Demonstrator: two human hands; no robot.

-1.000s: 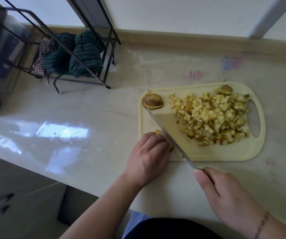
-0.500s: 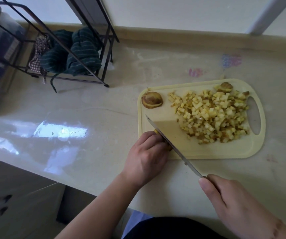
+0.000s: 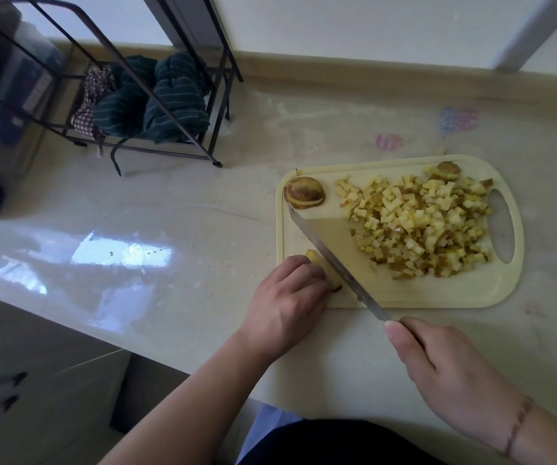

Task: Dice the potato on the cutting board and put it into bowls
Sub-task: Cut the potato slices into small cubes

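No text, label, brand or number can be read here; the pink and purple marks (image 3: 459, 118) on the countertop (image 3: 337, 129) are too blurred to make out.

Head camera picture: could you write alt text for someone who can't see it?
A person's left hand holds a potato piece on a pale yellow cutting board while the right hand grips a knife against it. A pile of diced potato covers the board's right side, a potato end lies at its far left corner.
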